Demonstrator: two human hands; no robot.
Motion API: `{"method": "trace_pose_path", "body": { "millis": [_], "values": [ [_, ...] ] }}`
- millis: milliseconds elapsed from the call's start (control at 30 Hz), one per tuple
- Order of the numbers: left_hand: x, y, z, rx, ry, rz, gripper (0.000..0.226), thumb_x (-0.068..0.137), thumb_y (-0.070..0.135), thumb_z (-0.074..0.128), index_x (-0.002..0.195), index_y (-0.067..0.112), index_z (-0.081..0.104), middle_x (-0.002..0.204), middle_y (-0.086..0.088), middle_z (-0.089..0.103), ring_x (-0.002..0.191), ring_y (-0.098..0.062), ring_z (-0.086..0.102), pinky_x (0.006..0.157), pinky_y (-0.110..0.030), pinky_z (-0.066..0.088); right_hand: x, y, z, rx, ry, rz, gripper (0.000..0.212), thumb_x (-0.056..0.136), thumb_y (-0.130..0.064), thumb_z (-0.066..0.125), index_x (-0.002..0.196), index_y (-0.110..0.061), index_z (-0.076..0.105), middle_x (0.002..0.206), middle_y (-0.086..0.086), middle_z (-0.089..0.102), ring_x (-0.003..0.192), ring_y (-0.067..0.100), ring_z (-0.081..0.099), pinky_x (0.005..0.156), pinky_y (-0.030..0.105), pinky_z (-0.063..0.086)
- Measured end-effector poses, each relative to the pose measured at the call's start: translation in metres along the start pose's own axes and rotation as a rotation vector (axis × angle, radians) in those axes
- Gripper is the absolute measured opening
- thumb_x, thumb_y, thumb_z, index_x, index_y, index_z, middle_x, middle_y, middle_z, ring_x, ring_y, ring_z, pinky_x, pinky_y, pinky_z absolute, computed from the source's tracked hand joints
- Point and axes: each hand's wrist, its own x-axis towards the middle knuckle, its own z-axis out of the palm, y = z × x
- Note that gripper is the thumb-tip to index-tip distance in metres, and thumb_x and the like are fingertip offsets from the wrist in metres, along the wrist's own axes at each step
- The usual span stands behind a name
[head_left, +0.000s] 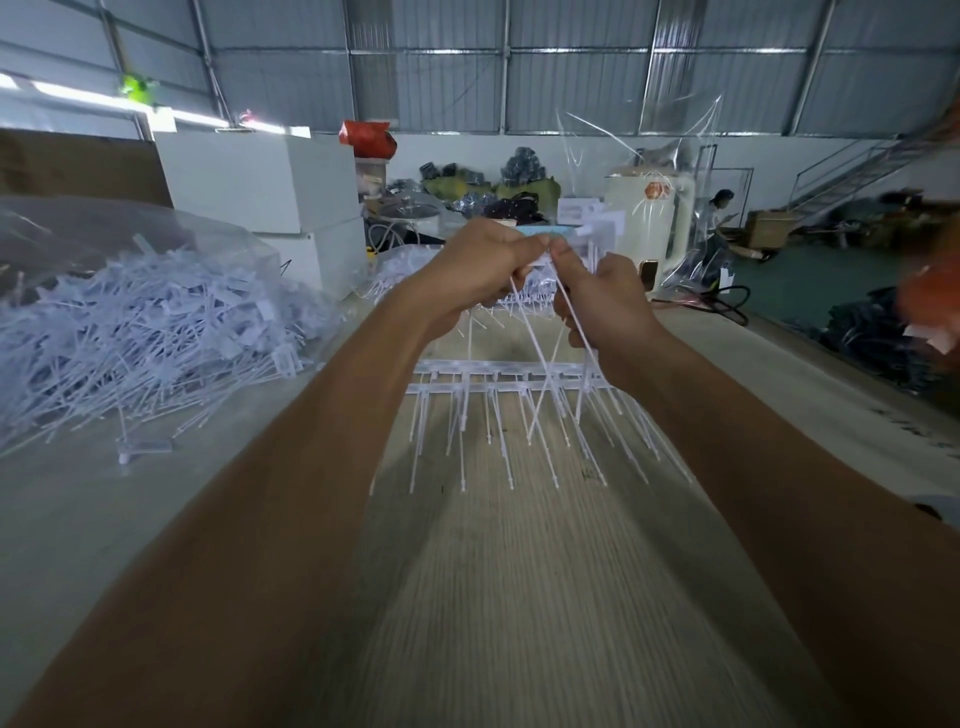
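Wooden table (519, 597) bears racked ties (498, 382) below held ties (525, 317), loose heap (156, 332) left

White plastic ties (540, 332), pale wood-grain table (519, 597), red bag (366, 139), white boxes (260, 176)

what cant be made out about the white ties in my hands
Head view: the top ends of the thin white plastic ties are hidden by the fingers of the left hand and right hand.
Head view: the blurred orange shape is cut off by the right edge.
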Motion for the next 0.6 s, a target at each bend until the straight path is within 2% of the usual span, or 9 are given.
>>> {"method": "trace_pose_path", "body": {
  "millis": [67,133,200,300,400,467,533,600],
  "values": [
    [-0.003,0.001,0.000,-0.016,-0.029,0.011,0.048,0.099,0.036,0.061,0.055,0.018,0.054,0.051,0.002,0.051,0.046,-0.011,0.039,0.052,-0.024,0.033,0.002,0.000,0.001,0.054,0.027,0.031,0.033,0.105,-0.037,0.051,0.081,-0.014,0.053,0.059,-0.001,0.048,0.041,0.006,0.041,0.040,0.019,0.031],
    [-0.007,0.007,-0.003,-0.047,-0.181,0.037,0.045,0.099,0.035,0.061,0.056,0.022,0.057,0.051,0.005,0.050,0.048,-0.010,0.041,0.055,-0.026,0.033,0.007,0.001,-0.010,0.196,0.158,0.139,0.028,0.107,-0.035,0.047,0.090,-0.013,0.052,0.067,0.000,0.047,0.048,0.008,0.038,0.037,0.020,0.029],
    [-0.012,0.015,-0.004,-0.058,-0.305,0.082,0.046,0.099,0.037,0.060,0.055,0.025,0.064,0.053,0.008,0.052,0.049,-0.008,0.043,0.055,-0.024,0.035,0.011,0.004,-0.031,0.291,0.218,0.202,0.029,0.107,-0.035,0.045,0.086,-0.015,0.047,0.067,-0.001,0.044,0.051,0.009,0.034,0.037,0.021,0.027],
    [-0.011,0.022,-0.002,0.018,-0.207,0.129,0.038,0.102,0.039,0.054,0.069,0.026,0.067,0.056,0.013,0.058,0.052,-0.004,0.048,0.055,-0.022,0.036,0.011,0.003,-0.044,0.247,-0.001,0.165,0.039,0.104,-0.045,0.049,0.076,-0.017,0.048,0.052,-0.005,0.040,0.045,0.010,0.027,0.040,0.022,0.021],
    [-0.007,0.016,0.005,0.162,-0.118,0.123,0.024,0.106,0.037,0.044,0.088,0.022,0.051,0.063,0.015,0.057,0.051,0.004,0.045,0.050,-0.017,0.034,0.007,-0.005,-0.035,0.205,-0.223,0.145,0.043,0.096,-0.057,0.056,0.079,-0.018,0.049,0.051,-0.007,0.031,0.045,0.011,0.020,0.043,0.024,0.017],
    [-0.006,0.010,0.007,0.180,-0.108,0.138,0.016,0.108,0.029,0.041,0.096,0.020,0.045,0.070,0.010,0.059,0.044,0.001,0.043,0.046,-0.018,0.033,0.005,-0.007,-0.029,0.156,-0.325,0.131,0.047,0.092,-0.057,0.062,0.091,-0.011,0.054,0.057,-0.004,0.024,0.048,0.011,0.017,0.044,0.025,0.017],
    [-0.004,0.007,0.005,0.212,-0.108,0.168,0.007,0.106,0.020,0.042,0.100,0.020,0.043,0.080,-0.002,0.055,0.047,-0.005,0.038,0.050,-0.024,0.033,0.003,-0.005,-0.027,0.150,-0.373,0.134,0.047,0.091,-0.053,0.065,0.100,-0.008,0.054,0.057,-0.005,0.022,0.050,0.011,0.015,0.044,0.024,0.016],
    [-0.003,0.007,0.005,0.214,-0.093,0.191,0.005,0.105,0.017,0.042,0.101,0.019,0.042,0.077,0.001,0.047,0.045,-0.002,0.033,0.047,-0.022,0.031,0.001,-0.003,-0.029,0.195,-0.410,0.131,0.031,0.094,-0.043,0.066,0.090,-0.015,0.053,0.055,-0.008,0.023,0.050,0.010,0.016,0.046,0.023,0.013]
  ]
}}
